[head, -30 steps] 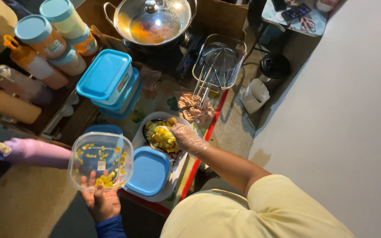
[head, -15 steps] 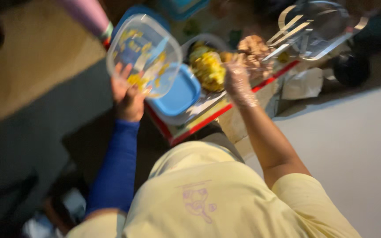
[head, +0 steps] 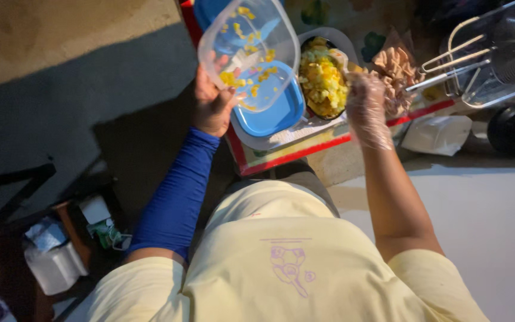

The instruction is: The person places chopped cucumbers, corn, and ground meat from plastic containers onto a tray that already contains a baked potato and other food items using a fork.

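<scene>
Red-edged table (head: 305,154) over dim floor; left hand (head: 213,107) grips clear tub (head: 251,50); gloved right hand (head: 368,110) pinched closed.

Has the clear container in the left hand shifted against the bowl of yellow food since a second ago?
Yes. The clear container sat lower left of the bowl; now it is level with it, over the blue lid.

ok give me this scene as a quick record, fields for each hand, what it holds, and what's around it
left hand: holds a clear plastic container tilted, yellow food bits inside
right hand: in a thin clear glove, raised beside the bowl, holding nothing visible
bowl: full of chopped yellow food
blue lid: lies under the container
wire basket: far right, by the pale fried pieces
sleeve: blue, on the left arm
</scene>
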